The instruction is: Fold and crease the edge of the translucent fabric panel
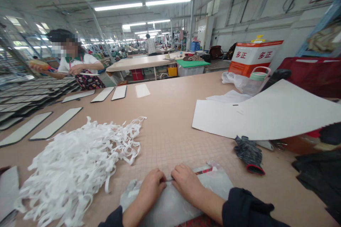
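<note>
**Dark sleeves, 2 hands closed on a thin strip**

Dark sleeves (247, 209) end in the left hand (151, 186) and right hand (186, 182), both curled, their fingers meeting on a thin pale strip (168, 180) above a soft grey plastic sheet (170, 202). The strip looks light and flimsy, best pinched near its ends. A heap of white elastic tape (80, 163) lies left; a black work glove (249, 154) lies right.

White fabric strips (80, 173) heap on the tan, grid-patterned bench (170, 113); a dark grey glove (249, 152) shows a red cuff.
</note>
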`<state>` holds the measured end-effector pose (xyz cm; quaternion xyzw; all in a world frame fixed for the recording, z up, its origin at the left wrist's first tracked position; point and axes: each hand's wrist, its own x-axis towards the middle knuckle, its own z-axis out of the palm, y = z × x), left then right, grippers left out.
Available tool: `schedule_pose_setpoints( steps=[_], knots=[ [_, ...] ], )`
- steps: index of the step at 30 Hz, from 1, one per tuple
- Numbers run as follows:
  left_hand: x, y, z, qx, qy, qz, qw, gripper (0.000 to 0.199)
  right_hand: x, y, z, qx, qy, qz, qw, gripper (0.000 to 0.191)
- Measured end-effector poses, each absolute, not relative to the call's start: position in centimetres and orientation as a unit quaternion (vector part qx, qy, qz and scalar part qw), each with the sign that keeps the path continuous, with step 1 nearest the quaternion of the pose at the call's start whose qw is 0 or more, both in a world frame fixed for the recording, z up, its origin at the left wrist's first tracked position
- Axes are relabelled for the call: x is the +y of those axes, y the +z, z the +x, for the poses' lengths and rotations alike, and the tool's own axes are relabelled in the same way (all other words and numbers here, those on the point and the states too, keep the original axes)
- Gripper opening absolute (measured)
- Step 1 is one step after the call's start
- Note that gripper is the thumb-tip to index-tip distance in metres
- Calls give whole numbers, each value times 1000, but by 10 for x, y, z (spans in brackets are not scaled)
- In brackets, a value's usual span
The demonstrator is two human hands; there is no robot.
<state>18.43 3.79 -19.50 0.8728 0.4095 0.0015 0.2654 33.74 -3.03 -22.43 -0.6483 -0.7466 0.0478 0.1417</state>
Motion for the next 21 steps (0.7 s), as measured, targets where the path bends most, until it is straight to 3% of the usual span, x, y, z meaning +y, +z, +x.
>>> schedule_pose_setpoints(
  steps=[7,15,21],
  knots=[
    [45,-197,160,390,5,884,259,19,-31,-241,348,-766,-17,-625,149,14],
    [31,-219,146,234,45,971,3,13,-32,-237,318,-836,-4,-523,165,4],
    [30,-202,125,226,0,974,-21,11,-64,-241,377,-825,-30,-551,122,13]
  ],
)
